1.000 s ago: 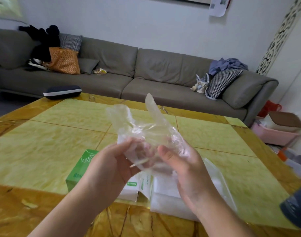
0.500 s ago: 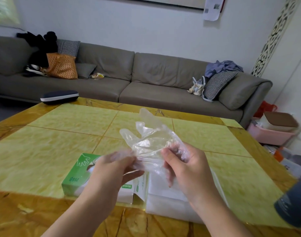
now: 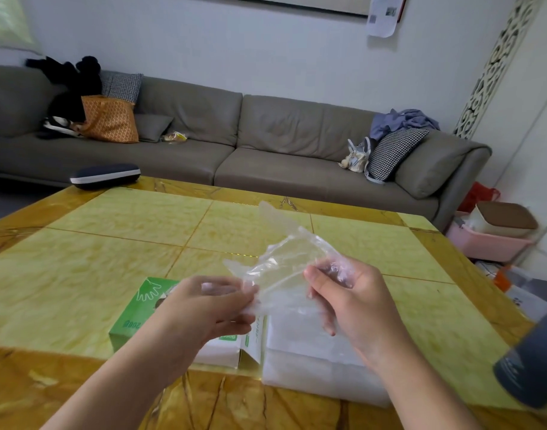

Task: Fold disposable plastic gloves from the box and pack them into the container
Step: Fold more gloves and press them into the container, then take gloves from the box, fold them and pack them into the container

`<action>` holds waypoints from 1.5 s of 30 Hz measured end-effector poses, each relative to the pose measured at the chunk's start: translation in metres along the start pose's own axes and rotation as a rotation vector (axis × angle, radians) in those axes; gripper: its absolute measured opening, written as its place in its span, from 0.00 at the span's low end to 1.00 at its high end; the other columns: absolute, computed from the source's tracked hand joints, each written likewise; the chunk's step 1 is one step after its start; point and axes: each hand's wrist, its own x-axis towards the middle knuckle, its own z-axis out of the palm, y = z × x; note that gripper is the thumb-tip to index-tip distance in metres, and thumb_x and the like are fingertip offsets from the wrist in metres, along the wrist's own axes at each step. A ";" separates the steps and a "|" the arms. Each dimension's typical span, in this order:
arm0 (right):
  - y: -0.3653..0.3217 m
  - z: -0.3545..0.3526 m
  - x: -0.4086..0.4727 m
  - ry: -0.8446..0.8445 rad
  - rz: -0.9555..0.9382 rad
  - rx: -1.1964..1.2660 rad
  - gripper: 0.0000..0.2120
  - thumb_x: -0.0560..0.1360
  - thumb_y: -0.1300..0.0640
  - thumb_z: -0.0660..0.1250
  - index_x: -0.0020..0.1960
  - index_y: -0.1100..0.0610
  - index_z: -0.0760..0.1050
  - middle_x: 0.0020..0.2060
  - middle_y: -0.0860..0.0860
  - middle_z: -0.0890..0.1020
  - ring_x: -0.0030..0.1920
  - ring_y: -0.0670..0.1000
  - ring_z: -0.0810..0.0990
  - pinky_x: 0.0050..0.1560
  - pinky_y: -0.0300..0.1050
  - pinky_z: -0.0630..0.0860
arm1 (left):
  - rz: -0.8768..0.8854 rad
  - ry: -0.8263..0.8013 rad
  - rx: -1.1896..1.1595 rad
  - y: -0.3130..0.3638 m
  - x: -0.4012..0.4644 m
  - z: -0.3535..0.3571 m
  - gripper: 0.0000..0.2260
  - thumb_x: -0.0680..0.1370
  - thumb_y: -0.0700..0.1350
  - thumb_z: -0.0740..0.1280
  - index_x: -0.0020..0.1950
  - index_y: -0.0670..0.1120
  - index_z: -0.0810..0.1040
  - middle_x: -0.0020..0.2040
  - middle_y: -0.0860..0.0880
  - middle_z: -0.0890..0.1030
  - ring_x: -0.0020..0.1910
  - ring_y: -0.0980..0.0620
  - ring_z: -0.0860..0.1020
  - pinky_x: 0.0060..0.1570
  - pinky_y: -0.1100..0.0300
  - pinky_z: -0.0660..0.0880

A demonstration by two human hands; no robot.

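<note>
Both grips are closed on one clear glove (image 3: 281, 262): the left hand (image 3: 203, 308) pinches its near-left edge between thumb and fingertips, and the right hand (image 3: 343, 293) has fingers curled round the bunched right side. The glove hangs in the air between them, above the table (image 3: 79, 274), still crumpled, with one plastic finger sticking up toward 12 o'clock.

Under the left hand, at about 8 o'clock from the glove, lies the green box (image 3: 135, 311) with its end flap open. Under the right hand, at about 5 o'clock, sits the translucent container (image 3: 312, 361), touching the box's open end. What is inside it cannot be made out.

The step in hand looks like spreading the glove flat before folding; no fold is yet visible. Next, the two hands would need to pull apart gently to smooth the film, then bring edges together. The thin plastic will likely cling and spring open, so it wants firm pressing before going down into the container.
</note>
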 end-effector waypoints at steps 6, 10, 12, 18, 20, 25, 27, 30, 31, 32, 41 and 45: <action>0.006 -0.013 0.007 0.223 0.137 0.047 0.12 0.84 0.58 0.67 0.47 0.65 0.81 0.30 0.55 0.78 0.26 0.52 0.70 0.23 0.43 0.65 | 0.108 -0.063 0.215 0.006 -0.011 0.006 0.16 0.74 0.32 0.75 0.59 0.45 0.82 0.51 0.46 0.88 0.52 0.50 0.86 0.50 0.64 0.81; 0.008 -0.022 0.009 0.236 0.144 -0.023 0.13 0.85 0.57 0.66 0.46 0.63 0.81 0.27 0.53 0.74 0.24 0.50 0.66 0.23 0.42 0.62 | 0.096 -0.054 0.191 0.007 -0.010 0.010 0.14 0.75 0.33 0.74 0.59 0.46 0.83 0.53 0.48 0.87 0.53 0.50 0.86 0.54 0.59 0.81; 0.008 -0.024 0.009 0.205 0.137 -0.065 0.14 0.84 0.57 0.66 0.44 0.63 0.81 0.27 0.53 0.72 0.24 0.51 0.64 0.24 0.41 0.60 | 0.050 -0.075 0.131 0.006 -0.009 0.014 0.13 0.76 0.42 0.75 0.60 0.44 0.83 0.53 0.46 0.87 0.53 0.47 0.86 0.58 0.52 0.81; 0.006 -0.033 0.004 0.186 0.157 -0.188 0.14 0.83 0.56 0.68 0.41 0.62 0.79 0.24 0.49 0.70 0.24 0.49 0.65 0.23 0.38 0.61 | 0.065 0.175 -0.017 0.000 -0.002 0.022 0.06 0.78 0.43 0.73 0.51 0.41 0.86 0.43 0.39 0.84 0.37 0.44 0.82 0.39 0.54 0.82; 0.006 -0.038 0.004 0.209 0.160 -0.203 0.13 0.83 0.56 0.68 0.44 0.64 0.78 0.24 0.49 0.70 0.23 0.48 0.64 0.23 0.37 0.61 | 0.118 0.209 -0.018 0.001 -0.003 0.026 0.05 0.79 0.42 0.72 0.50 0.42 0.87 0.43 0.38 0.85 0.36 0.43 0.82 0.40 0.52 0.82; 0.012 -0.053 0.005 0.258 0.179 -0.277 0.14 0.82 0.56 0.68 0.42 0.65 0.77 0.23 0.49 0.71 0.20 0.47 0.66 0.23 0.37 0.62 | 0.264 0.414 0.266 0.001 -0.008 0.040 0.08 0.80 0.48 0.71 0.58 0.49 0.80 0.45 0.49 0.86 0.42 0.52 0.84 0.47 0.51 0.81; 0.015 -0.061 0.005 0.263 0.210 -0.351 0.14 0.81 0.56 0.68 0.41 0.64 0.76 0.23 0.49 0.72 0.19 0.47 0.68 0.22 0.37 0.64 | 0.525 0.587 0.541 0.005 -0.016 0.045 0.14 0.78 0.47 0.72 0.61 0.51 0.75 0.51 0.53 0.79 0.49 0.52 0.78 0.52 0.51 0.78; 0.017 -0.068 0.004 0.240 0.241 -0.458 0.13 0.77 0.59 0.67 0.37 0.64 0.71 0.25 0.52 0.72 0.21 0.50 0.71 0.23 0.40 0.67 | 0.958 0.409 0.948 0.016 -0.022 0.070 0.14 0.77 0.41 0.71 0.61 0.50 0.77 0.54 0.56 0.74 0.51 0.58 0.73 0.53 0.63 0.72; 0.018 -0.068 0.005 0.229 0.240 -0.503 0.12 0.76 0.59 0.66 0.36 0.63 0.70 0.26 0.53 0.72 0.22 0.51 0.71 0.22 0.40 0.67 | 0.946 0.247 1.049 0.016 -0.018 0.080 0.13 0.78 0.41 0.70 0.61 0.51 0.78 0.54 0.58 0.74 0.50 0.60 0.74 0.51 0.65 0.74; 0.018 -0.068 0.005 0.212 0.240 -0.563 0.12 0.75 0.59 0.65 0.35 0.61 0.69 0.26 0.53 0.72 0.23 0.52 0.72 0.22 0.41 0.67 | 0.863 0.099 1.136 0.014 -0.012 0.091 0.13 0.79 0.43 0.68 0.63 0.53 0.78 0.56 0.60 0.74 0.51 0.62 0.76 0.51 0.65 0.77; 0.026 -0.072 0.002 0.167 0.309 -0.841 0.13 0.78 0.59 0.68 0.36 0.57 0.70 0.35 0.53 0.78 0.28 0.54 0.76 0.30 0.43 0.72 | 0.195 -0.262 1.539 -0.015 0.043 0.112 0.28 0.76 0.61 0.73 0.74 0.66 0.67 0.64 0.57 0.77 0.59 0.54 0.78 0.60 0.55 0.77; 0.014 -0.072 -0.003 0.155 0.316 -0.966 0.12 0.75 0.66 0.66 0.36 0.57 0.68 0.33 0.52 0.76 0.28 0.53 0.72 0.27 0.40 0.66 | 0.128 -0.250 1.522 -0.015 0.045 0.108 0.28 0.73 0.61 0.74 0.71 0.66 0.70 0.52 0.59 0.77 0.50 0.57 0.79 0.54 0.57 0.79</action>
